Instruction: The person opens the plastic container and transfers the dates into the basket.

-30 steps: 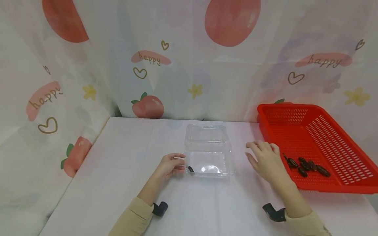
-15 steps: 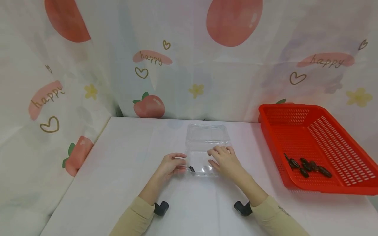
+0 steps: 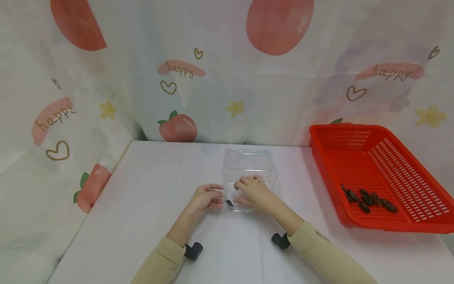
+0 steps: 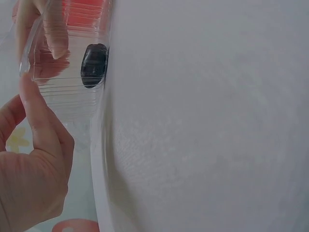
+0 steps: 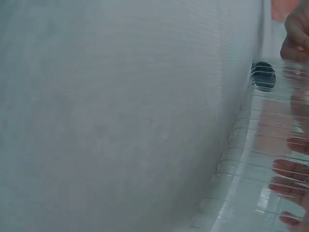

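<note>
A clear plastic clamshell box (image 3: 250, 157) lies on the table with its lid folded back. A dark, glossy, oblong date (image 3: 229, 203) lies in its near left corner; the left wrist view shows this date (image 4: 94, 65) through the clear wall. My left hand (image 3: 205, 199) is at the box's left side, fingers loosely bent, a fingertip (image 4: 29, 87) right at the rim. Over the box tray, my right hand (image 3: 253, 193) reaches in from the right, thumb and fingers spread apart, close to the date. No held thing shows between them.
A red perforated basket (image 3: 333, 157) stands at the right, with several dark dates (image 3: 369, 199) near its front left. White cloth (image 3: 159, 169) covers the table. A printed curtain (image 3: 213, 98) hangs behind and at the left.
My right hand has moved left from beside the red basket to over the clear box, closer to the date. My left hand has stayed at the box's left side.
</note>
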Demonstrator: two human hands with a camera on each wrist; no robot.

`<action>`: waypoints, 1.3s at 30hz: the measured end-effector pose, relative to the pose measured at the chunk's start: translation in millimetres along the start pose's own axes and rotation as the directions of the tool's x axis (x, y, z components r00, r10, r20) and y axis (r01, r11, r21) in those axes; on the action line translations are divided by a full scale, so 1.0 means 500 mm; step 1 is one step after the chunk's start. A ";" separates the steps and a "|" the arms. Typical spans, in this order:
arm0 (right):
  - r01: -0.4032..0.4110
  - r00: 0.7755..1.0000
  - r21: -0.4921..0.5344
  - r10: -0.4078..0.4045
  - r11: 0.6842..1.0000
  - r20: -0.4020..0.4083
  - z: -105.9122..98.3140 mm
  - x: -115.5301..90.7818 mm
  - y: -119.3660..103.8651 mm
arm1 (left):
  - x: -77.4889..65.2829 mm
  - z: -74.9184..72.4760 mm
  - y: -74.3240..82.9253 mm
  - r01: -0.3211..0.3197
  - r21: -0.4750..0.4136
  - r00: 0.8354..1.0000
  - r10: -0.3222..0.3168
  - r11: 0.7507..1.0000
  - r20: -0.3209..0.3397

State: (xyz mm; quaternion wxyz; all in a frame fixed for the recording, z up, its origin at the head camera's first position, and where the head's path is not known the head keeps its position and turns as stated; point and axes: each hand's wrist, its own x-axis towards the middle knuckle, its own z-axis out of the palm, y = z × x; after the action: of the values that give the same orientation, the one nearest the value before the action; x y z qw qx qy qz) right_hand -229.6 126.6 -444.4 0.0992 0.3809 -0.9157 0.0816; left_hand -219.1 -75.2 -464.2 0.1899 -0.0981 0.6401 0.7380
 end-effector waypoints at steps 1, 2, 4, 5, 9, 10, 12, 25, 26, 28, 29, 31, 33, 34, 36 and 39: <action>0.008 1.000 -0.003 -0.008 1.000 0.010 0.003 0.003 0.000 | 0.000 0.000 0.000 -0.003 0.003 1.000 0.003 1.000 0.002; 0.015 1.000 -0.006 -0.015 1.000 0.020 0.005 0.006 0.000 | 0.000 0.000 0.000 -0.003 0.005 1.000 0.003 1.000 0.003; 0.027 0.999 -0.001 -0.027 1.000 0.037 0.008 0.011 -0.001 | 0.000 -0.001 -0.001 -0.005 0.009 1.000 0.005 1.000 0.003; 0.036 0.998 0.004 -0.036 0.999 0.044 0.010 0.013 -0.001 | 0.000 -0.001 -0.001 -0.006 0.012 1.000 0.006 1.000 0.003; 0.064 0.996 0.011 -0.064 0.998 0.069 0.013 0.021 -0.002 | -0.001 -0.001 -0.002 -0.018 0.014 1.000 0.018 1.000 0.003; 0.074 0.994 0.005 -0.074 0.997 0.075 0.014 0.022 -0.002 | -0.001 -0.001 -0.002 -0.021 0.013 1.000 0.021 1.000 0.004; 0.088 0.992 -0.007 -0.087 0.996 0.087 0.016 0.025 -0.002 | -0.002 0.000 -0.003 -0.027 0.009 1.000 0.027 1.000 0.007; 0.139 0.984 -0.046 -0.133 0.989 0.119 0.021 0.032 0.004 | -0.003 0.000 -0.004 -0.034 0.004 0.999 0.033 0.999 0.021; 0.142 0.983 -0.044 -0.135 0.989 0.120 0.021 0.033 0.004 | -0.003 0.001 -0.004 -0.033 0.003 0.999 0.033 0.999 0.022; 0.144 0.983 -0.041 -0.138 0.989 0.123 0.020 0.034 0.005 | -0.002 0.000 -0.004 -0.033 0.004 0.999 0.033 0.999 0.021; 0.146 0.982 -0.041 -0.140 0.988 0.124 0.020 0.035 0.005 | -0.002 0.001 -0.004 -0.034 0.005 0.999 0.034 0.999 0.021; 0.149 0.982 -0.043 -0.142 0.988 0.121 0.020 0.035 0.007 | -0.001 0.001 -0.003 -0.033 0.004 0.999 0.033 0.999 0.019; 0.155 0.982 -0.052 -0.148 0.987 0.116 0.021 0.035 0.009 | -0.001 0.001 -0.003 -0.032 0.001 0.999 0.032 0.999 0.018; 0.159 0.982 -0.056 -0.152 0.986 0.113 0.022 0.035 0.009 | -0.001 0.001 -0.003 -0.034 -0.001 0.999 0.034 0.999 0.019; 0.166 0.982 -0.059 -0.159 0.984 0.103 0.022 0.035 0.011 | -0.001 0.002 -0.003 -0.034 -0.008 0.999 0.035 0.999 0.021; 0.176 0.981 -0.064 -0.170 0.982 0.092 0.022 0.034 0.012 | -0.001 0.003 -0.003 -0.037 -0.014 0.999 0.037 0.999 0.020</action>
State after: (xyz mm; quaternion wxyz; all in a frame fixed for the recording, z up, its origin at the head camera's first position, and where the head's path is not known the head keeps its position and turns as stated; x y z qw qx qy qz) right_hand -247.0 116.8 -451.5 0.0802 0.4584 -0.8848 0.0233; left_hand -217.7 -73.7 -465.4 0.1819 -0.0800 0.6347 0.7468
